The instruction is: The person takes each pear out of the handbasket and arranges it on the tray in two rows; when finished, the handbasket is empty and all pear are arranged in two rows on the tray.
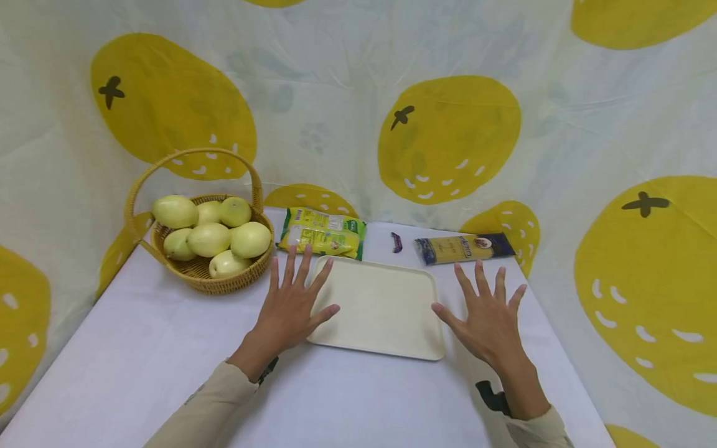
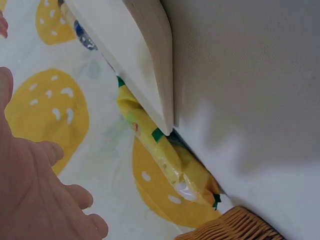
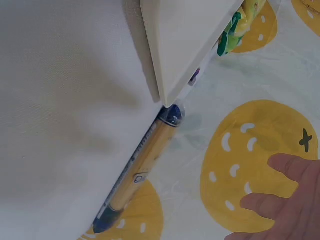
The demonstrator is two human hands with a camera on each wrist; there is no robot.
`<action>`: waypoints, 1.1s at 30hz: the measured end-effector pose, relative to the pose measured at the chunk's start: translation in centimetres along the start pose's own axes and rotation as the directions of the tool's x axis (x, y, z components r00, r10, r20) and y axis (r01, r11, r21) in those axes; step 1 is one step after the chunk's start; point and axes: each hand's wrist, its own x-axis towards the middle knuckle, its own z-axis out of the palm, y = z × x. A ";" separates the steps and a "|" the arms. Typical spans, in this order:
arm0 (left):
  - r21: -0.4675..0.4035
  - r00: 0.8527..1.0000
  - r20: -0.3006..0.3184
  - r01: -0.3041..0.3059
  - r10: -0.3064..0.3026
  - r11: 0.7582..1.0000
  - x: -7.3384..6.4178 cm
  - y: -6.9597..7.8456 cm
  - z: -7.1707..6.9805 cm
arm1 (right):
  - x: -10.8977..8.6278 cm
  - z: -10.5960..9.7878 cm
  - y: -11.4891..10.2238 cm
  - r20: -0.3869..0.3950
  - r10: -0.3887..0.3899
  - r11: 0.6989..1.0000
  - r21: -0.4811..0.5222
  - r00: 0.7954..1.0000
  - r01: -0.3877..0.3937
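Both hands are spread with straight fingers and hold nothing. My left hand [image 1: 289, 311] hovers over the left edge of a cream tray [image 1: 381, 308]; its fingertips reach toward a yellow-green packet [image 1: 323, 233]. Just right of the tray hangs my right hand [image 1: 490, 320], below a pasta packet [image 1: 465, 247] with dark blue ends. A small purple wrapped candy [image 1: 396, 242] lies between the two packets. In the left wrist view, the left palm [image 2: 40, 190] is apart from the tray [image 2: 120, 50]. The right fingers [image 3: 270, 204] appear at the lower right of the right wrist view.
A wicker basket [image 1: 215, 285] with a tall handle stands at the back left, holding several pale yellow-green fruits [image 1: 209, 239]. White cloth covers the table [image 1: 364, 398]. A curtain [image 1: 336, 93] printed with large yellow fruits hangs behind and at the sides.
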 end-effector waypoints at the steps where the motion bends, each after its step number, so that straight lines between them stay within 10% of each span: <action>1: 0.000 1.000 0.001 0.001 -0.001 1.000 0.0 0.0 0.0 | 0.0 0.0 0.0 -0.001 -0.001 1.000 -0.001 1.000 0.001; 14: -0.046 0.999 -0.049 0.016 -0.018 0.999 -0.2 -0.6 -0.2 | 0.2 0.6 -0.3 -0.045 -0.010 1.000 0.023 0.999 0.011; 21: -0.182 0.970 -0.212 0.080 -0.119 0.980 -1.0 -1.7 -0.7 | 0.4 1.3 -1.6 -0.140 -0.031 0.995 0.091 0.990 0.044; 26: -0.283 0.877 -0.419 0.119 -0.235 0.952 -2.0 -3.3 -1.2 | 0.7 1.5 -2.6 -0.269 -0.071 0.979 0.166 0.961 0.118; 33: -0.419 0.626 -0.667 0.135 -0.405 0.898 -3.7 -6.8 -2.3 | 1.1 1.6 -4.2 -0.385 -0.117 0.938 0.260 0.915 0.230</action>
